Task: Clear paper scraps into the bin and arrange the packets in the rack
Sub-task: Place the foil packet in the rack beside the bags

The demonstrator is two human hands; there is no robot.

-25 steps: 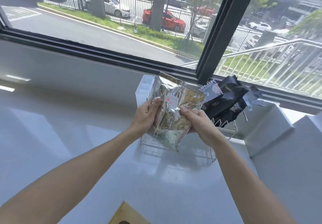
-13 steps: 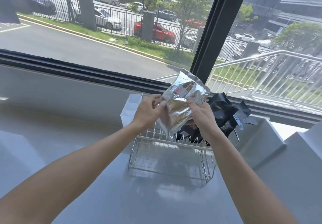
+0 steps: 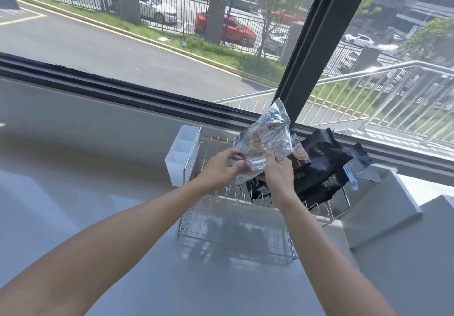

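While both hands [image 3: 221, 168] [image 3: 277, 173] grip silver packet [image 3: 265, 139] | above wire rack [image 3: 235, 229] | black packets [image 3: 321, 168] behind

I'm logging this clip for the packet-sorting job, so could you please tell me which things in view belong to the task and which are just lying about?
Belongs to the job:
- silver foil packet, held in the left hand and right hand
- black packets, already in the rack
- wire rack

Just there:
- white divided holder on the rack's left side
- grey counter
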